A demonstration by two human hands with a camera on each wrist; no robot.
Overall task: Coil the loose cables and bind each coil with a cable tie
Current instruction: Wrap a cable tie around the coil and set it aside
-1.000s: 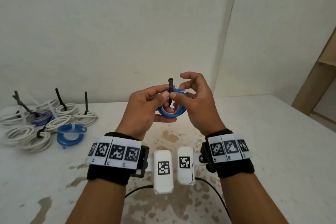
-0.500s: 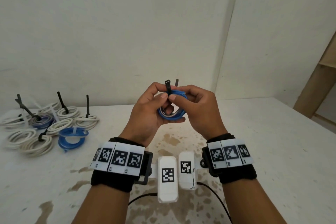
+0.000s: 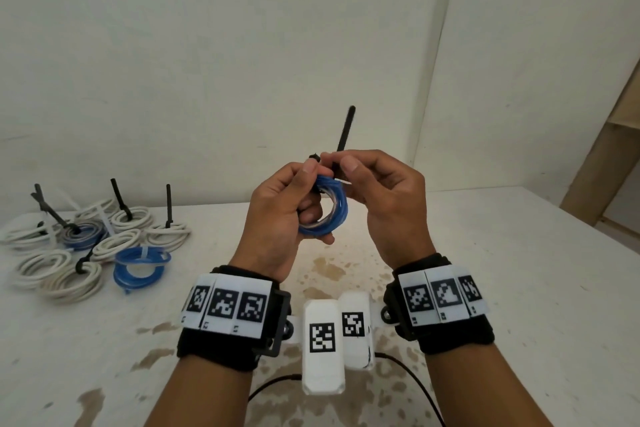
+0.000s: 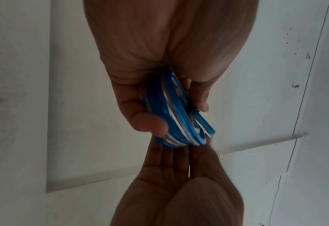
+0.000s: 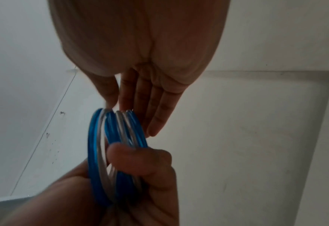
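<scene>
Held above the table (image 3: 485, 305), a small blue cable coil (image 3: 329, 208) sits in the left hand (image 3: 277, 218), whose fingers curl through and around its turns. The right hand (image 3: 388, 204) pinches the black cable tie (image 3: 346, 130) between thumb and forefinger at the top of the coil, its free tail pointing up; the other fingers lie fairly straight. The tie's head (image 3: 314, 159) shows just beside the left thumb. From the wrist views the coil reads as several springy blue-and-clear turns, light and smooth, likely to fan apart unless gripped across the bundle; 1 cut end (image 4: 206, 125) juts free. The safest hold appears to be across the turns close by the tie. Farther left on the table lie about 9 bound coils (image 3: 90, 253), white and blue, several with black tie tails standing upright, well apart from the hands. Nothing seems to block the work. Beyond stand plain white walls (image 3: 242, 45).
</scene>
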